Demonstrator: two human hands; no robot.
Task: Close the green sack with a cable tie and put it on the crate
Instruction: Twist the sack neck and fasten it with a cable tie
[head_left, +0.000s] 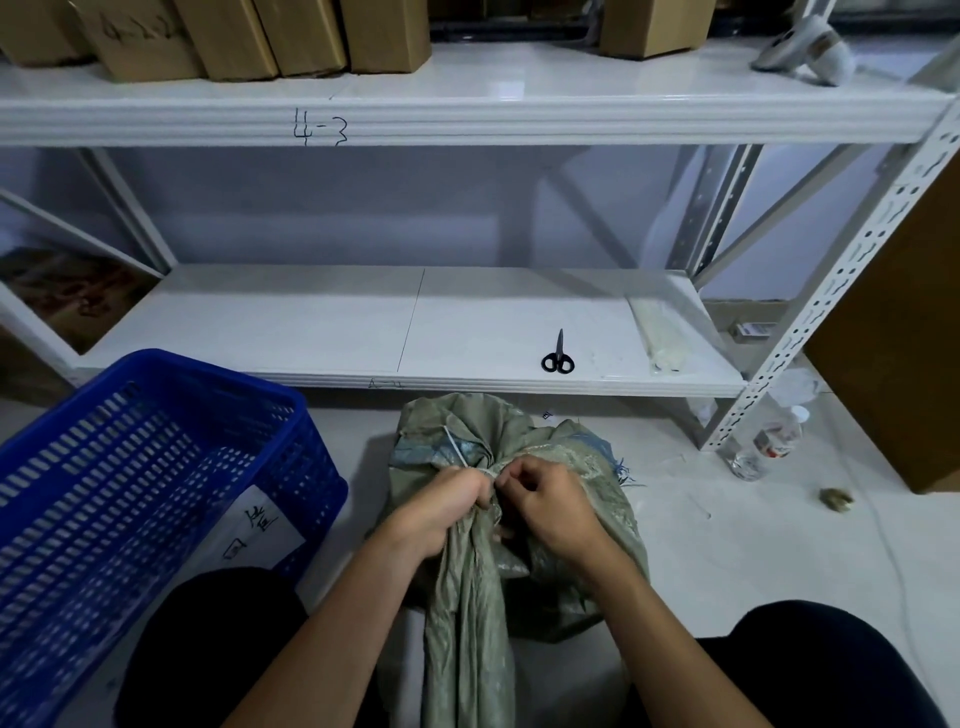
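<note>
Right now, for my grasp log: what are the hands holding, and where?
The left hand grips the green sack at its bunched neck; the right hand pinches the same neck, at the white cable tie.

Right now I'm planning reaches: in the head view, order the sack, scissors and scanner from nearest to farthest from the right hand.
1. sack: touching the right hand.
2. scissors: ahead, on the lower shelf.
3. scanner: far right, on the top shelf.
</note>
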